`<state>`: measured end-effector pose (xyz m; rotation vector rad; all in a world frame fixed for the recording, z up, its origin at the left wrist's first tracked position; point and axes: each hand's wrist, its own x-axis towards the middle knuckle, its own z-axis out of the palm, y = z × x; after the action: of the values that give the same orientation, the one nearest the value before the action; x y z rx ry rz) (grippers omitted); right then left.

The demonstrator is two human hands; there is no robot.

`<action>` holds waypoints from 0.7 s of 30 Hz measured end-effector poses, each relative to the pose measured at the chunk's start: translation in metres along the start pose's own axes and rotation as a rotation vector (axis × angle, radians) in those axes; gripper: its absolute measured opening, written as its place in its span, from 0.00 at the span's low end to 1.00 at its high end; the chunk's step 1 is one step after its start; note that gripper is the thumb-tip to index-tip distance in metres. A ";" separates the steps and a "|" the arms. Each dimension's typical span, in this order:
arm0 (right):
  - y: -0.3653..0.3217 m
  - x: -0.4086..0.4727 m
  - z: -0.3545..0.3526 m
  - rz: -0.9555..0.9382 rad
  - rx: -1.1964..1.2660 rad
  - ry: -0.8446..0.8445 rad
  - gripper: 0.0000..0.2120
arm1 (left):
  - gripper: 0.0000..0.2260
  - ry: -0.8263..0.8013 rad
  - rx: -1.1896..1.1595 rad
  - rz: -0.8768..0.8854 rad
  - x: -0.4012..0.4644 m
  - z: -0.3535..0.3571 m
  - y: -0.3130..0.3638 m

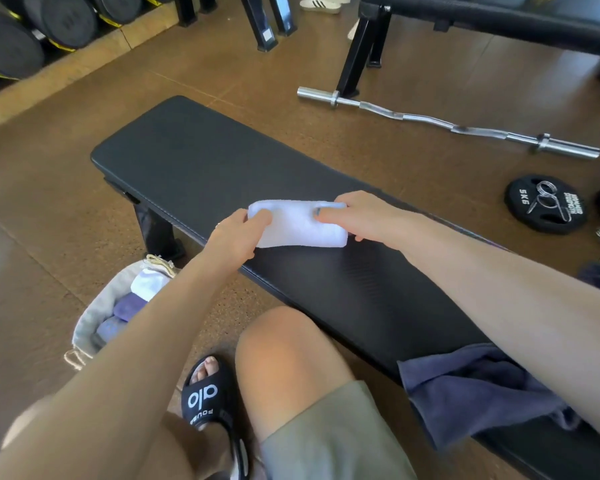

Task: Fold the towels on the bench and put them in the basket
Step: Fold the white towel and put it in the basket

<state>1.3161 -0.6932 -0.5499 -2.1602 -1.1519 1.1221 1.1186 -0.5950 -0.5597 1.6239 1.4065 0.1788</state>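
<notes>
Table (194, 161): far half bare, open to a hand | near end: crumpled dark towel (471, 389) lies across it | left, on floor: basket (94, 313) mouth open from above, seemingly part-filled, the left forearm hiding much of it | right floor: barbell (430, 119), weight plate (544, 204).

"alo" on black slide sandal (207, 396), "5KG" on weight plate (544, 204)

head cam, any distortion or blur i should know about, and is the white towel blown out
Head view: wide-angle bending curves the bench edges and stretches the forearms near the frame's bottom. The white towel is overexposed, its texture almost gone, between the left hand and right hand. The basket and corners look soft; the curl bar shows glare.
</notes>
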 end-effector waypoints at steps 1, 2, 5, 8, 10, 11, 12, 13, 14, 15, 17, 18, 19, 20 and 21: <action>0.000 -0.006 0.006 -0.003 0.017 -0.005 0.14 | 0.17 0.017 -0.059 -0.031 -0.007 0.000 -0.004; -0.001 -0.012 0.012 -0.008 0.031 -0.009 0.14 | 0.17 0.029 -0.130 -0.059 -0.014 0.000 -0.008; -0.006 -0.031 0.028 -0.040 0.061 -0.008 0.18 | 0.21 -0.022 -0.374 -0.097 -0.034 -0.002 -0.023; -0.012 -0.046 0.047 -0.056 0.068 -0.032 0.20 | 0.26 -0.101 -0.686 -0.124 -0.050 -0.002 -0.042; -0.016 -0.051 0.060 -0.056 0.063 -0.032 0.19 | 0.29 -0.100 -0.824 -0.095 -0.058 -0.002 -0.050; -0.018 -0.052 0.066 -0.057 0.067 -0.032 0.19 | 0.31 -0.091 -0.866 -0.082 -0.061 -0.003 -0.053; -0.021 -0.053 0.072 -0.054 0.079 -0.038 0.19 | 0.32 -0.078 -0.894 -0.083 -0.063 -0.004 -0.055; -0.024 -0.054 0.078 -0.053 0.095 -0.052 0.18 | 0.32 -0.059 -0.914 -0.088 -0.064 -0.006 -0.056; -0.028 -0.054 0.083 -0.054 0.112 -0.067 0.18 | 0.32 -0.040 -0.924 -0.088 -0.065 -0.010 -0.058; -0.032 -0.055 0.090 -0.059 0.132 -0.080 0.17 | 0.32 -0.018 -0.931 -0.080 -0.065 -0.015 -0.060; -0.044 -0.055 0.104 -0.066 0.189 -0.109 0.17 | 0.35 0.040 -0.938 -0.075 -0.067 -0.031 -0.064; -0.053 -0.054 0.112 -0.069 0.227 -0.133 0.18 | 0.36 0.082 -0.942 -0.089 -0.068 -0.042 -0.066; -0.064 -0.053 0.120 -0.080 0.256 -0.163 0.19 | 0.38 0.121 -0.959 -0.105 -0.067 -0.055 -0.069; -0.077 -0.051 0.127 -0.094 0.263 -0.192 0.20 | 0.40 0.145 -0.990 -0.113 -0.066 -0.069 -0.073; -0.092 -0.050 0.135 -0.112 0.254 -0.212 0.21 | 0.43 0.157 -1.026 -0.118 -0.064 -0.085 -0.079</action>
<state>1.1459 -0.6826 -0.5413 -1.7973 -1.1334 1.3907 0.9885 -0.6108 -0.5414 0.6808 1.1937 0.8208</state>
